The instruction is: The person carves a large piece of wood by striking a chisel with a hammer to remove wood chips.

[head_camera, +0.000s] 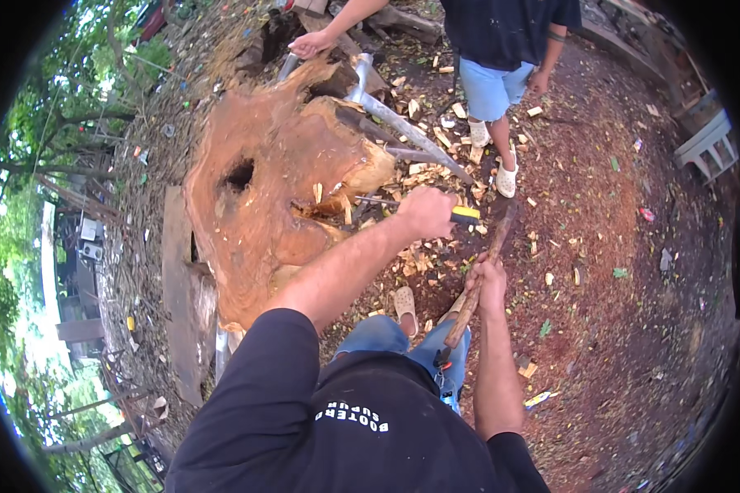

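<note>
My left hand (428,212) grips a chisel with a yellow and black handle (465,215). Its thin metal blade (377,200) points left, over the split edge of a large wood slab (271,160); whether the tip touches the wood, I cannot tell. In my right hand (488,283) is a rough wooden stick (465,317), gripped around its middle. The stick's darker far end lies a little right of the chisel handle. Loose wood splinters (347,209) lie at the slab's notch, and a dark hole (239,174) opens in the slab's face.
Another person (505,37) stands across from me, one hand (311,43) above the slab's far end. Grey metal pipes (407,132) slant beside the slab. Wood chips (416,262) litter the soil. A wooden board (182,296) lies left; a white plastic chair (709,145) is at far right.
</note>
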Demonstrator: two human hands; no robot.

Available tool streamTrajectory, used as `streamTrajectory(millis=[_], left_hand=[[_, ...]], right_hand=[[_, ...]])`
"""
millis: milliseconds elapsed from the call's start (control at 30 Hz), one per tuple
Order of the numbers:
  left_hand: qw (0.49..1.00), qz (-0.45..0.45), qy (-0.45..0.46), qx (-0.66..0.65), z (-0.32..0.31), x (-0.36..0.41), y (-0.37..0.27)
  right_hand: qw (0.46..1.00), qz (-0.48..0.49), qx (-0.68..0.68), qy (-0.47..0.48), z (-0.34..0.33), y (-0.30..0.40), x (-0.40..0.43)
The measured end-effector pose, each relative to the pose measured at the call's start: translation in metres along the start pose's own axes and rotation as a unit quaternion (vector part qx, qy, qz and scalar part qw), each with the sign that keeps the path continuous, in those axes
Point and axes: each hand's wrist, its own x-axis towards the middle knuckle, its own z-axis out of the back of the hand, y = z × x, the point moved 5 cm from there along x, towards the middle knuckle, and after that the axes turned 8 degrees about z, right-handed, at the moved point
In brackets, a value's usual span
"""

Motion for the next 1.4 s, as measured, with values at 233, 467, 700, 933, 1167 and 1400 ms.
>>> streamTrajectory(millis=[233, 467, 700, 933, 1167, 1400], left_hand=[[1.0, 0.009, 0.0, 0.021, -0.001, 0.006, 0.018], [0.999, 0.013, 0.019, 0.029, -0.007, 0.008, 0.026], [0.999, 0.01, 0.009, 0.029, -0.005, 0.01, 0.03], [1.0, 0.005, 0.004, 0.018, -0.004, 0.003, 0.028], [1.0, 0.013, -0.007, 0.02, -0.005, 0.007, 0.036], [0.998, 0.044, -0.016, 0.031, -0.005, 0.016, 0.036]], right_hand=[[1.0, -0.003, 0.009, -0.005, 0.008, 0.0, -0.01], [0.991, 0.089, 0.085, -0.058, -0.004, 0.022, -0.028], [0.996, -0.021, -0.057, 0.067, -0.055, -0.014, -0.042], [0.985, 0.106, 0.107, -0.09, -0.022, 0.013, -0.039], [0.994, -0.033, -0.072, 0.077, -0.041, -0.013, -0.037], [0.999, 0.03, 0.005, 0.03, -0.044, 0.002, -0.027]])
